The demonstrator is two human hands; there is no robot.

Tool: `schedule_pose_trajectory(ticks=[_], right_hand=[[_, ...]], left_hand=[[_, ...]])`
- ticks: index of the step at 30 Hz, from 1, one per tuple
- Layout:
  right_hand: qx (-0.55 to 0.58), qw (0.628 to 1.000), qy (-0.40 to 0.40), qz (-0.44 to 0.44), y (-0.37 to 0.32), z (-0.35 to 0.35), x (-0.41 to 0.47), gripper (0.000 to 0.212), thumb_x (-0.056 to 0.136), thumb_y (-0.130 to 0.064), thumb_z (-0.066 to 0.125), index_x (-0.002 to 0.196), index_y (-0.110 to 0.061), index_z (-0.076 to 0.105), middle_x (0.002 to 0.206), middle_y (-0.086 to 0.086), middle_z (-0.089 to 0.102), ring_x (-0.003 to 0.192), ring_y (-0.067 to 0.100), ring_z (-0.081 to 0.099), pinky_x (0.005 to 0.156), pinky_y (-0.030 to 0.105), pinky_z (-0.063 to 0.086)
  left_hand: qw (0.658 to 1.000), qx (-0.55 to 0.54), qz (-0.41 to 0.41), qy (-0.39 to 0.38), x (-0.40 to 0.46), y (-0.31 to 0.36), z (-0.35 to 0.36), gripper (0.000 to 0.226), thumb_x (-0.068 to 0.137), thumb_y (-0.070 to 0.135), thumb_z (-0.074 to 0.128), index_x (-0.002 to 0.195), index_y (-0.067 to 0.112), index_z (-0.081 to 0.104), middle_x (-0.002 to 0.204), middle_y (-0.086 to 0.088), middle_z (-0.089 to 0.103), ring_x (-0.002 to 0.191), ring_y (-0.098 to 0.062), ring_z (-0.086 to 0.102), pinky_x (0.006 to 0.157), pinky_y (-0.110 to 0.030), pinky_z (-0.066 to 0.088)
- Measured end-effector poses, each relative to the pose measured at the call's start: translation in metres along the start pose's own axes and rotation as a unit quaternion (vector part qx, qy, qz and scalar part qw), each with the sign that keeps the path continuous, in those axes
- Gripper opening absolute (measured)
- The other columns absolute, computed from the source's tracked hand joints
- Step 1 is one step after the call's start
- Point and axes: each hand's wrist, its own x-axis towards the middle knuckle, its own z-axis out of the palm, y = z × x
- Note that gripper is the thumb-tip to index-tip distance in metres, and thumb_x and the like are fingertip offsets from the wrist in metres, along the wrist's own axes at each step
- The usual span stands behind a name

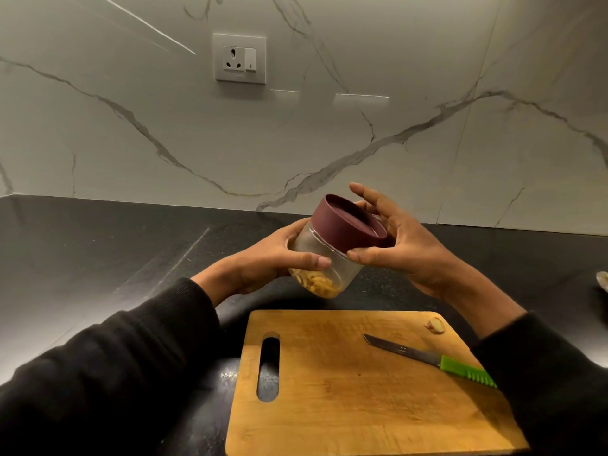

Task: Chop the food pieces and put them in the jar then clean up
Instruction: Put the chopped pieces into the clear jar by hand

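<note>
**Two hands on the jar, lid going on**

Both hands hold the clear jar [324,258] in the air at 12 o'clock of the cutting board [362,390], tilted, chopped food pieces [317,283] settled in its base. Left hand [273,258] wraps the body, likely to brace it; right hand [404,245] grips the maroon lid [345,223], probably to twist it. Green-handled knife [431,360] lies on the board toward 3 o'clock; one food scrap [434,325] at 1 o'clock. Cleanup not yet done.

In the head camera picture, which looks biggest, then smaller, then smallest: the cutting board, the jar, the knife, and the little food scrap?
1. Cutting board
2. Jar, though it is farther away
3. Knife, longer but thinner
4. Food scrap
</note>
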Motion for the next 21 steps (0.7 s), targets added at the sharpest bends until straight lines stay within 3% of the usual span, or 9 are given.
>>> schedule_pose_trajectory(ticks=[3,7,10,12,18,21], right_hand=[[-0.025,1.000,0.000,0.016,0.000,-0.002,0.000,0.102,0.064,-0.033,0.083,0.153,-0.037,0.033,0.139,-0.013,0.042,0.123,0.008,0.049,0.087,0.016,0.054],[-0.129,0.990,-0.008,0.057,0.003,0.000,0.002,0.108,0.055,-0.068,0.079,0.148,-0.037,0.034,0.138,-0.007,0.040,0.123,0.014,0.048,0.090,0.025,0.053],[-0.143,0.987,0.004,0.079,0.005,0.007,0.002,0.095,0.064,-0.067,0.081,0.140,-0.039,0.030,0.123,-0.017,0.040,0.113,0.014,0.053,0.075,0.021,0.056],[-0.114,0.989,0.018,0.088,0.004,0.011,0.001,0.090,0.065,-0.059,0.077,0.138,-0.039,0.030,0.124,-0.015,0.041,0.108,0.014,0.055,0.070,0.025,0.059],[0.017,0.991,0.119,0.053,0.000,0.016,0.000,0.086,0.065,-0.052,0.077,0.137,-0.036,0.032,0.125,-0.001,0.048,0.106,0.019,0.060,0.067,0.025,0.060],[0.057,0.986,0.154,0.035,0.002,0.021,0.001,0.084,0.071,-0.052,0.078,0.138,-0.034,0.031,0.125,0.002,0.048,0.105,0.019,0.061,0.070,0.026,0.060]], left_hand=[[1.000,-0.017,-0.002,-0.006,0.000,0.003,0.002,0.095,0.054,0.047,0.094,0.136,0.036,0.047,0.120,0.005,0.069,0.118,-0.022,0.064,0.090,-0.033,0.056],[0.999,0.038,0.004,0.020,0.000,0.001,0.008,0.081,0.073,0.020,0.088,0.139,0.036,0.043,0.127,0.001,0.062,0.115,-0.014,0.065,0.092,-0.031,0.056],[0.997,0.071,0.018,0.017,-0.001,0.002,0.013,0.082,0.077,0.007,0.082,0.141,0.032,0.038,0.132,-0.001,0.056,0.115,-0.013,0.064,0.092,-0.028,0.056],[0.998,0.059,0.024,0.025,-0.001,0.003,0.014,0.082,0.077,0.007,0.081,0.139,0.034,0.036,0.132,-0.003,0.054,0.114,-0.015,0.065,0.090,-0.030,0.057],[0.991,0.000,0.046,0.126,0.001,0.004,0.015,0.084,0.066,0.041,0.086,0.134,0.034,0.038,0.130,-0.005,0.052,0.108,-0.017,0.067,0.085,-0.034,0.059],[0.993,-0.059,0.018,0.105,0.002,0.003,0.014,0.098,0.060,0.064,0.084,0.140,0.033,0.037,0.137,-0.007,0.051,0.118,-0.024,0.064,0.087,-0.046,0.059]])
